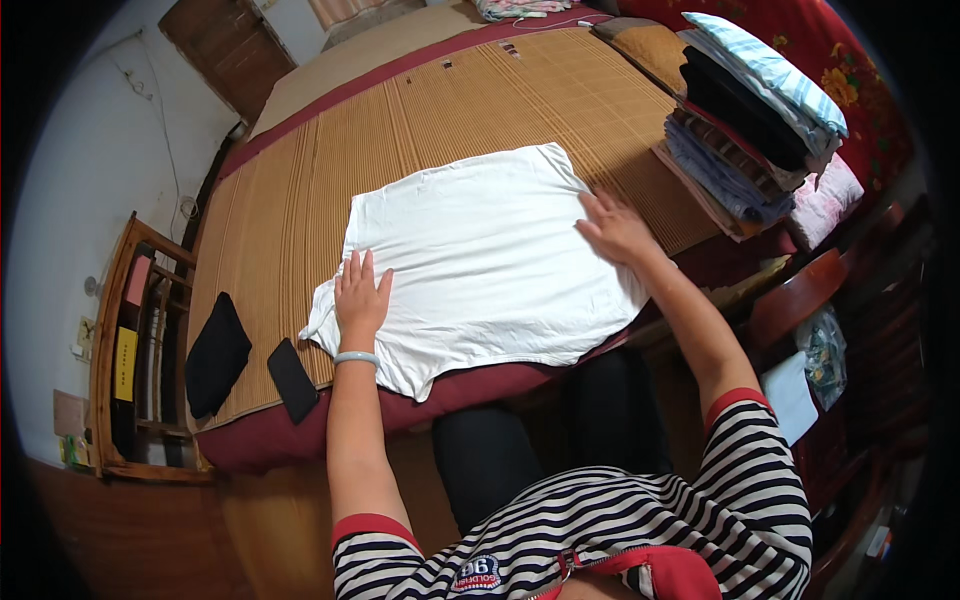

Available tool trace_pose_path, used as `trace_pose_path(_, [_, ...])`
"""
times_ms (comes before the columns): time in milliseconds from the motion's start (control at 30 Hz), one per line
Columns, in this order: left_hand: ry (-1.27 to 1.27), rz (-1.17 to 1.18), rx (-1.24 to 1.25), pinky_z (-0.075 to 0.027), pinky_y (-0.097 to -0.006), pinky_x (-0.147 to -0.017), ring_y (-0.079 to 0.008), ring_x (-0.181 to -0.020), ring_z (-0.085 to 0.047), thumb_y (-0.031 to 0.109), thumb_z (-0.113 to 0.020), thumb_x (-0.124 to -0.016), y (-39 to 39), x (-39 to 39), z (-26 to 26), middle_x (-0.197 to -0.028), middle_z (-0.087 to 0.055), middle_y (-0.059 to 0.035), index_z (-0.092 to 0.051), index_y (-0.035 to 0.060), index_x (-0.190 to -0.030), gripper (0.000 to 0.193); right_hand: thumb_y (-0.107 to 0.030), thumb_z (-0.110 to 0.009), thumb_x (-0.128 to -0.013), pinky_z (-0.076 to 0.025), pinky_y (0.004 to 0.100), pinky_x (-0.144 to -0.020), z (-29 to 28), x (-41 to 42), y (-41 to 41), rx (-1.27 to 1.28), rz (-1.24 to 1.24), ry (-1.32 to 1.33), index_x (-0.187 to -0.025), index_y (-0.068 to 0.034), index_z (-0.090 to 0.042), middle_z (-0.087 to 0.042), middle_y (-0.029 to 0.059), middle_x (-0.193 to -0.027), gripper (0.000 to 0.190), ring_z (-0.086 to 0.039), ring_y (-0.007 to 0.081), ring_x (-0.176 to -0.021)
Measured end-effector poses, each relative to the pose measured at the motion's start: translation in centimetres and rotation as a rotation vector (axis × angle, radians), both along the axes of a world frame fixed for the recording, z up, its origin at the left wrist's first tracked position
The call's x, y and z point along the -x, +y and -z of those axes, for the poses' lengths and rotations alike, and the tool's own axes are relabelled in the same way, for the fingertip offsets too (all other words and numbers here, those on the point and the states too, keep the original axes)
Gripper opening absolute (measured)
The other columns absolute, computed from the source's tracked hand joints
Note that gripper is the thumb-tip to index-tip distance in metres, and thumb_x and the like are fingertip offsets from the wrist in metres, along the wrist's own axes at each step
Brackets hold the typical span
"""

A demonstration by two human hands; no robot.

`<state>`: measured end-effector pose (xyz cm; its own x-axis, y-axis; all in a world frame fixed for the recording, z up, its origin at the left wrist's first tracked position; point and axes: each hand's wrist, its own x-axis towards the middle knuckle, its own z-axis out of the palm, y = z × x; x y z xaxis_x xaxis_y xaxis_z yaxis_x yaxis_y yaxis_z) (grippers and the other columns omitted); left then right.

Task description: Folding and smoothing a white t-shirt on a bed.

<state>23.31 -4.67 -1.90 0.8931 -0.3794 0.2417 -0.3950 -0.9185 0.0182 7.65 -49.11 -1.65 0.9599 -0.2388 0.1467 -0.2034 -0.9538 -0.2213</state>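
Note:
A white T-shirt (480,262) lies spread on a bed with a tan woven mat (330,165), its near edge hanging slightly over the maroon bedding. My left hand (361,292) rests flat on the shirt's left side, fingers apart. On the right side, my right hand (613,225) touches the shirt's edge with its palm down and fingers spread. Light wrinkles run across the fabric between the two hands.
A tall stack of folded clothes (742,127) stands at the right of the bed. On the left lie a folded black cloth (218,356) and a black smartphone (292,381). A wooden chair (799,292) is at the right, near a pink-and-white pillow (827,199).

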Motion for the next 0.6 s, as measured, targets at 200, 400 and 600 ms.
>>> trace_pose_path(200, [0.036, 0.014, 0.005, -0.017, -0.0474, -0.122, -0.0299, -0.151, -0.024, 0.055, -0.042, -0.101, 0.8, -0.8, -0.4, -0.162, -0.030, -0.0141, -0.036, 0.0114, -0.154, 0.069, -0.054, -0.044, -0.096, -0.017, 0.0506, -0.121, 1.2, -0.1, -1.7, -0.009, 0.021, -0.072, -0.151, -0.012, -0.040, -0.034, 0.0160, -0.159, 0.069, -0.028, 0.0317, -0.148])
trace_pose_path(400, [0.055, 0.022, 0.047, -0.024, -0.0495, -0.119, -0.0384, -0.145, -0.032, 0.048, -0.048, -0.101, -5.9, 4.8, -3.2, -0.154, -0.042, -0.0174, -0.042, 0.0073, -0.149, 0.064, -0.054, -0.045, -0.096, -0.016, 0.0500, -0.121, 1.1, 0.3, -2.1, 0.001, 0.038, -0.092, -0.150, -0.013, -0.042, -0.035, 0.0135, -0.159, 0.068, -0.029, 0.0304, -0.148])
trace_pose_path(600, [0.081, 0.810, 0.359, -0.046, -0.0468, -0.089, -0.0360, -0.102, -0.059, 0.049, -0.075, -0.079, -14.1, 21.0, -4.8, -0.105, -0.063, -0.0158, -0.064, 0.0032, -0.121, 0.063, -0.054, -0.045, -0.097, -0.017, 0.0505, -0.121, 0.9, -0.4, -1.5, 0.003, 0.021, -0.104, -0.151, -0.012, -0.041, -0.033, 0.0151, -0.160, 0.068, -0.033, 0.0325, -0.145])
